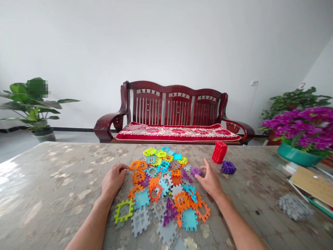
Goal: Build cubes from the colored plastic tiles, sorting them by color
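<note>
A spread of loose plastic building tiles with notched edges lies between my hands, in orange, blue, grey, lime and purple. My left hand (113,178) rests on the table at the pile's left edge. Its fingers are curled inward, tips close to an orange tile (134,165), and no piece shows in them. At the right edge, my right hand (211,178) has thumb and fingers apart. A small purple tile (196,171) lies right by its thumb; whether they touch I cannot tell. Beyond that hand stand a red tile stack (219,152) and a dark purple stack (229,167).
Grey tiles (295,207) are stacked at the right, near a cardboard-coloured board (312,185). Purple flowers in a teal pot (299,154) stand on the table's right. A wooden bench (178,107) is behind the patterned table (65,194). One potted plant (39,107) stands far left.
</note>
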